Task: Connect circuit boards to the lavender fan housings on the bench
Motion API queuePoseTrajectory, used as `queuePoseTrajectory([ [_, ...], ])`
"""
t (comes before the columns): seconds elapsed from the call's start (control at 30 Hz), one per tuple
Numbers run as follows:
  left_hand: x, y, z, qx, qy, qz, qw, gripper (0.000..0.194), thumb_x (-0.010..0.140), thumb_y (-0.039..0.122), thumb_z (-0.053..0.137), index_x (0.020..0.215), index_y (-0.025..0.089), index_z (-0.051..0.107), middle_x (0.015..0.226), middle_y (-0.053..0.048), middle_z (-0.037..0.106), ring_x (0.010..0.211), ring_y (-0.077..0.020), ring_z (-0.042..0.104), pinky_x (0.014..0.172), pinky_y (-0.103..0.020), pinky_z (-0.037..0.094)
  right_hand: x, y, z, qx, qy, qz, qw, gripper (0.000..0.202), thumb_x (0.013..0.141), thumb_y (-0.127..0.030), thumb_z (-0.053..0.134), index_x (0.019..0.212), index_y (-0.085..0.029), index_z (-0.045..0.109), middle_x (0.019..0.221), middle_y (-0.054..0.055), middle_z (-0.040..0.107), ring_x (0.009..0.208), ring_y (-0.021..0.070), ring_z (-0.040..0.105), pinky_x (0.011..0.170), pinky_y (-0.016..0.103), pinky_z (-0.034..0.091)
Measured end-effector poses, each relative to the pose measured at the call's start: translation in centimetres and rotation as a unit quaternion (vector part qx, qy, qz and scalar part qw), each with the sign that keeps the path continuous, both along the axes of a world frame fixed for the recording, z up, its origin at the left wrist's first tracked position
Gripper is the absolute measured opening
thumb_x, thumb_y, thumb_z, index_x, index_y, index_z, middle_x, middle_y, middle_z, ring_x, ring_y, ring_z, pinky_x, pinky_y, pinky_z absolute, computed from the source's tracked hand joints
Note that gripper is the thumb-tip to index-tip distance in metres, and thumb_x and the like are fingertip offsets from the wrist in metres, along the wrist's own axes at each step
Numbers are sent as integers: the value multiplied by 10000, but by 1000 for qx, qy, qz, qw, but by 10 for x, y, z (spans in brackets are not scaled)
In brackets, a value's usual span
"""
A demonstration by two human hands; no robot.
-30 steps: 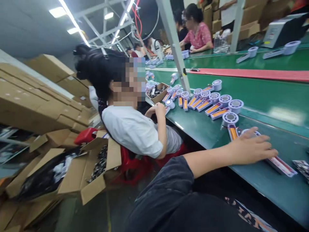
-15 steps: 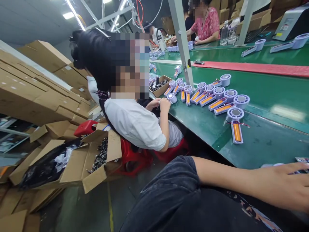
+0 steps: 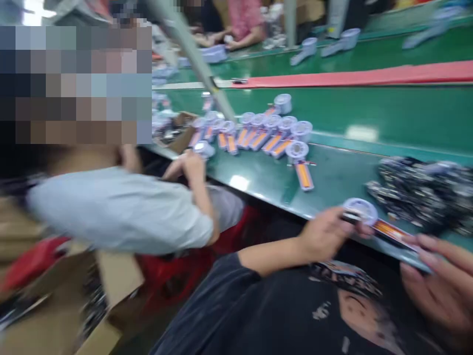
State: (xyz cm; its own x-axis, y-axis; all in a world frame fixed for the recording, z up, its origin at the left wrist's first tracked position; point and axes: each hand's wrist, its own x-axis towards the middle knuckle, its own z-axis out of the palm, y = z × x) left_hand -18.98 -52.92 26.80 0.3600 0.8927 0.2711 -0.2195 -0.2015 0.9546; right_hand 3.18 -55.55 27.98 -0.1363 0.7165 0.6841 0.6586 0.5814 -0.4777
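Note:
A lilac handheld fan housing point(image 3: 360, 211) spans my two hands at the bench edge, its round head to the left and its handle, with an orange battery inside, to the right. My left hand point(image 3: 325, 235) is closed at the round head, and a small black-and-white piece point(image 3: 351, 216) shows at its fingertips, too blurred to name. Around the handle's far end, the fingers of my right hand point(image 3: 439, 276) are closed. Just beyond the housing lies a pile of dark metallic parts point(image 3: 424, 192) on the green bench point(image 3: 332, 172).
Several similar fan housings point(image 3: 273, 129) lie in a row along the bench. A co-worker in a pale shirt point(image 3: 129, 212) sits at my left, hands at the bench edge. A slanted metal post point(image 3: 199, 59) and a red strip point(image 3: 351, 76) stand beyond. Open cartons point(image 3: 118, 276) are on the floor.
My view has swung to the right and blurred. My left hand, earlier at the right edge, now shows with a fan housing held up between both hands. My right hand has come into view.

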Motion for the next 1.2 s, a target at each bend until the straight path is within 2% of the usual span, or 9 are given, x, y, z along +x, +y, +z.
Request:
queuePoseTrajectory([
  [0.07, -15, -2, -2, -71, -45, 88, 993, 457, 966, 634, 510, 1069, 194, 578, 788, -33, 654, 617, -137, 604, 618, -281, 558, 6, 1, 6, 64, -47, -43, 996, 379, 864, -249, 736, 1220, -358, 669, 1072, 72, 724, 928, 262, 717, 791, 449, 597],
  [0.17, -29, 6, -5, -74, 37, 68, 994, 470, 887, 640, 634, 1018, 189, 615, 659, 22, 585, 486, -90, 475, 479, -226, 434, 11, 9, 6, -53, -146, -48, 987, 285, 960, -336, 610, 1221, -232, 659, 1123, 116, 720, 1009, 281, 688, 863, 465, 566],
  [0.3, -21, 5, -2, 115, 274, 18, 955, 250, 920, 424, 654, 918, 178, 699, 736, -29, 697, 664, -152, 644, 653, -270, 535, -1, 4, -10, -117, -159, -64, 978, 233, 987, -283, 566, 1184, -202, 662, 1072, 111, 704, 949, 272, 639, 812, 445, 526],
  [0.4, -11, 5, -3, 237, 386, 50, 890, 187, 960, 282, 575, 996, 180, 727, 904, -75, 777, 816, -192, 726, 722, -289, 571, -17, -3, -20, -115, -118, -58, 985, 212, 992, -231, 550, 1177, -209, 651, 998, 92, 663, 894, 248, 609, 798, 417, 518],
  [0.47, -9, 9, -8, 255, 412, 90, 870, 197, 961, 235, 559, 1019, 173, 737, 951, -93, 793, 862, -206, 743, 741, -295, 580, -26, -6, -23, -116, -100, -52, 987, 206, 989, -216, 550, 1176, -215, 636, 1009, 91, 636, 923, 252, 601, 814, 415, 520],
  [0.57, -13, 17, -13, 196, 392, 127, 890, 151, 927, 237, 632, 978, 176, 760, 916, -80, 800, 845, -209, 744, 775, -308, 582, -36, -6, -28, -126, -74, -46, 988, 210, 987, -208, 552, 1191, -222, 600, 1059, 100, 598, 985, 262, 590, 855, 427, 524],
  [0.8, -10, 26, -13, -52, 234, 157, 958, 180, 790, 324, 785, 860, 160, 754, 803, -33, 768, 720, -160, 685, 690, -263, 540, -51, 1, -36, -132, 3, -14, 991, 336, 968, -203, 548, 1294, -240, 475, 1162, 120, 507, 1120, 290, 539, 962, 496, 500],
  [1.0, -6, 28, -15, -66, 181, 172, 966, 182, 768, 329, 766, 800, 155, 723, 750, -21, 728, 668, -129, 632, 658, -242, 500, -53, 2, -36, -129, 7, -7, 992, 390, 970, -168, 525, 1341, -253, 440, 1193, 119, 476, 1142, 281, 519, 987, 498, 494],
  [1.2, -12, 28, -15, -135, 147, 115, 973, 270, 716, 359, 816, 873, 145, 764, 829, -57, 771, 750, -164, 683, 727, -274, 537, -44, 5, -35, -125, 8, -23, 992, 474, 955, -240, 585, 1402, -252, 426, 1215, 126, 467, 1108, 279, 534, 892, 460, 527],
])
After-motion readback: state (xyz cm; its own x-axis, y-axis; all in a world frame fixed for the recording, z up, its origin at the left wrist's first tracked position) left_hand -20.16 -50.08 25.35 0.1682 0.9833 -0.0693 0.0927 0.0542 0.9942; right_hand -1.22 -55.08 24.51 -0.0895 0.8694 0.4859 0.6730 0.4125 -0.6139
